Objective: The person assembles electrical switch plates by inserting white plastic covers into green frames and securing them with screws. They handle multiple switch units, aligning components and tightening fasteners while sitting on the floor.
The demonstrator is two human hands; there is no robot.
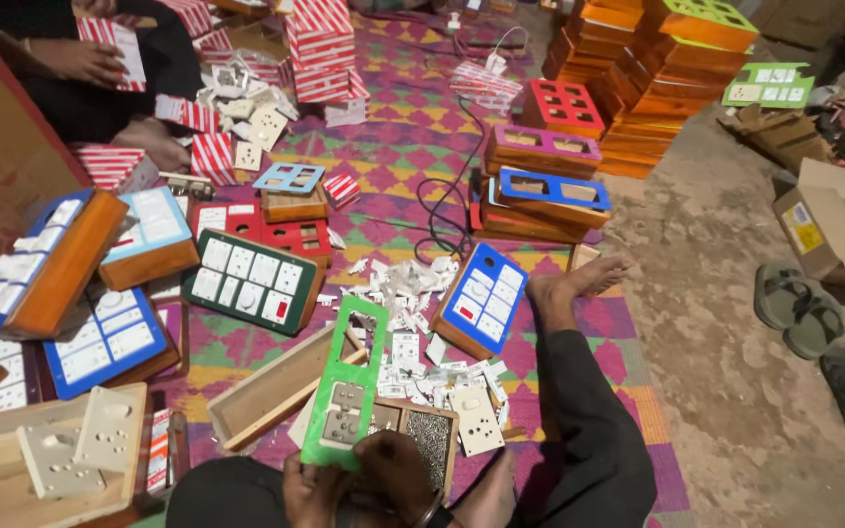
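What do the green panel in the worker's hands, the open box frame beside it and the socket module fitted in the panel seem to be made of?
Green panel: probably plastic sheet; flat, uniformly bright, with clean rectangular cut-outs.
Open box frame: looks like unfinished wood; pale, matt, thick walls.
Socket module: likely moulded plastic; dull grey-white, with pin holes.

Floor-level assembly workshop: patterned mat (413,147) on concrete, orange wooden switchboard boxes (657,68) stacked well beyond the hands, loose white switches (408,288) just ahead, red-striped cartons (320,49) far ahead.
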